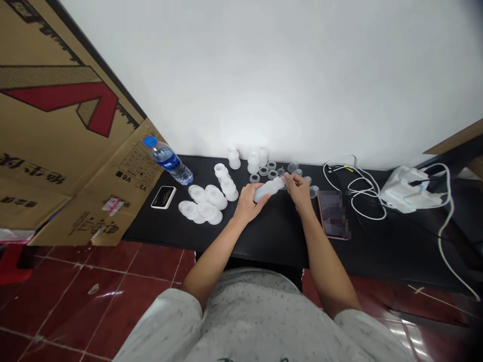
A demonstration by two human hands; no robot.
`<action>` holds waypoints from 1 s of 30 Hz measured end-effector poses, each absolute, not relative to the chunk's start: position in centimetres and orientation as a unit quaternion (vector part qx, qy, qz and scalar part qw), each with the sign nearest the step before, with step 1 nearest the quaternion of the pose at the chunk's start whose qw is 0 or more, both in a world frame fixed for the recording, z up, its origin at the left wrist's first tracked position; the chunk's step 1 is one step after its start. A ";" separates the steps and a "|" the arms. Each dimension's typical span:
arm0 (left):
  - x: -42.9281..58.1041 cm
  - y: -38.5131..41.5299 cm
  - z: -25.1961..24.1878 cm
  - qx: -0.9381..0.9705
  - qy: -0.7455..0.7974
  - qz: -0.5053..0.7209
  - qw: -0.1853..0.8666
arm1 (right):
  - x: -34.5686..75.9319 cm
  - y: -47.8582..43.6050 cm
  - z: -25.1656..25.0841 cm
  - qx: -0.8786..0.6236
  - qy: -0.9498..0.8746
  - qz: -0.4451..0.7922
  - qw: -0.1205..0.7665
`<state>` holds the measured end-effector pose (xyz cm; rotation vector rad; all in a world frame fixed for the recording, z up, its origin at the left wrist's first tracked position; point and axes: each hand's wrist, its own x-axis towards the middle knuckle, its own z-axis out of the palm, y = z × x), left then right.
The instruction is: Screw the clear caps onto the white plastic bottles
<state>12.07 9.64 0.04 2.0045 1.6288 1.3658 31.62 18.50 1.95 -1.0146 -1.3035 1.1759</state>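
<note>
At far left, a flattened cardboard box, its flap running down to the black table. Next, a water bottle with a blue cap, lying tilted across the flap's edge, and just beside it a small flat gadget. Then a cluster of white plastic cups, some nested together, with more upright near the wall. In the middle, above the table, the left hand, closed firmly around the body of a white plastic bottle. At the bottle's far end, the right hand, thumb and fingers pinched close around the neck, the exact contact partly hidden. Best here: a steady left-hand hold, with small, even right-hand movements and the neck kept square to the bottle. Just past the hands, small grey rings and small clear cups. Further right, a phone with a blurred screen, a looped white cable, and a white machine.
</note>
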 end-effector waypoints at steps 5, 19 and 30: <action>11.9 9.7 -0.1 0.678 0.553 0.471 0.112 | 31.7 18.4 2.2 -0.376 -0.549 0.534 0.522; 11.8 9.6 -0.2 0.672 0.558 0.471 0.126 | 31.7 18.4 2.3 -0.399 -0.526 0.524 0.538; 11.8 9.6 -0.3 0.666 0.556 0.482 0.126 | 31.7 18.1 3.0 -0.374 -0.510 0.550 0.545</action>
